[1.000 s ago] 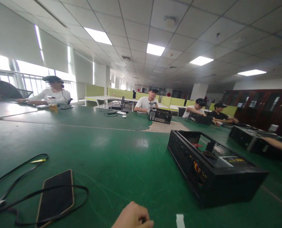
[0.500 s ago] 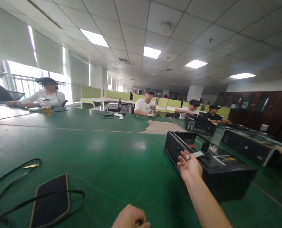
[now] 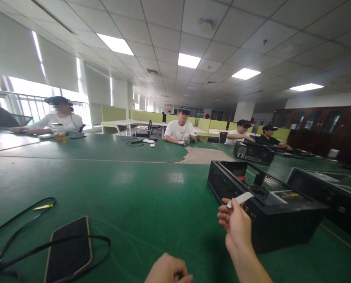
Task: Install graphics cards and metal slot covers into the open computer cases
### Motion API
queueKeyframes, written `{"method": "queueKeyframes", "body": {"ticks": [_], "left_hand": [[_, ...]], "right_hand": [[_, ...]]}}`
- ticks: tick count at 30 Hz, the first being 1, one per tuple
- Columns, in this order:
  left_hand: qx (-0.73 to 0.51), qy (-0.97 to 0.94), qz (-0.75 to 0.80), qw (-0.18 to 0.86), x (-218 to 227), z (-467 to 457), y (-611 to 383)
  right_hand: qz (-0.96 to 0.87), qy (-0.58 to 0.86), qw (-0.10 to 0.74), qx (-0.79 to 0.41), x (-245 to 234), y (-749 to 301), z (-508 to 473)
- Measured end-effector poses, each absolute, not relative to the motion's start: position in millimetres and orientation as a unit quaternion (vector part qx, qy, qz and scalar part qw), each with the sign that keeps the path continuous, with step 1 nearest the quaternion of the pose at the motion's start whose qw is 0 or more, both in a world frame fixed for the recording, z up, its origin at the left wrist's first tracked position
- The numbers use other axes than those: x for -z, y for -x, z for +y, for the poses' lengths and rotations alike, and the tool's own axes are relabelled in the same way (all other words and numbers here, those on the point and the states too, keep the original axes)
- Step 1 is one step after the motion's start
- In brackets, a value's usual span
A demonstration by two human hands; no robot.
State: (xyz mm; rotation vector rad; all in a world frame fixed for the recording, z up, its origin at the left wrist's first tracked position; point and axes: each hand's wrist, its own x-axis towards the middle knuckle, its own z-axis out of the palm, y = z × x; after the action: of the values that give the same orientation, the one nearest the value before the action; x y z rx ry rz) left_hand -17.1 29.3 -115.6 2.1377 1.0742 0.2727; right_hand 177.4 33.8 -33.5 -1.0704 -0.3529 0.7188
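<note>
Right hand [image 3: 237, 225] has appeared since a second ago, its grip pinching a likely light, flimsy white strip [image 3: 242, 199], sensibly by its end, near the black case [image 3: 284, 225]; whether the curled left hand [image 3: 168, 269] holds anything, I cannot tell

Green tbl [image 3: 128, 200], tan patch [image 3: 206, 156] far ctr. Near L: dark phone-like slab [image 3: 67, 255], blk cord [image 3: 97, 237] across it. R: open blk PC case [image 3: 284, 228], 2nd case [image 3: 320, 192] beyond, 3rd case [image 3: 254, 153] far R. Far L: cup [image 3: 60, 136].
</note>
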Motion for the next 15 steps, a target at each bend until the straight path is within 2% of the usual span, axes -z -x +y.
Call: {"method": "queueKeyframes", "body": {"ticks": [5, 10, 15], "left_hand": [[-0.097, -0.83, 0.424, 0.35, 115.1, 30.2, 17.0], [-0.086, -0.825, 0.423, 0.365, 114.9, 33.0, 15.2], [-0.076, -0.82, 0.421, 0.381, 115.9, 34.6, 15.2]], "right_hand": [[-0.152, 0.47, 0.814, -0.306, 14.2, -193.6, 40.0], [-0.08, 0.473, 0.801, -0.357, 13.8, -204.3, 45.8], [-0.092, 0.465, 0.77, -0.427, 11.8, -184.9, 42.2]]}}
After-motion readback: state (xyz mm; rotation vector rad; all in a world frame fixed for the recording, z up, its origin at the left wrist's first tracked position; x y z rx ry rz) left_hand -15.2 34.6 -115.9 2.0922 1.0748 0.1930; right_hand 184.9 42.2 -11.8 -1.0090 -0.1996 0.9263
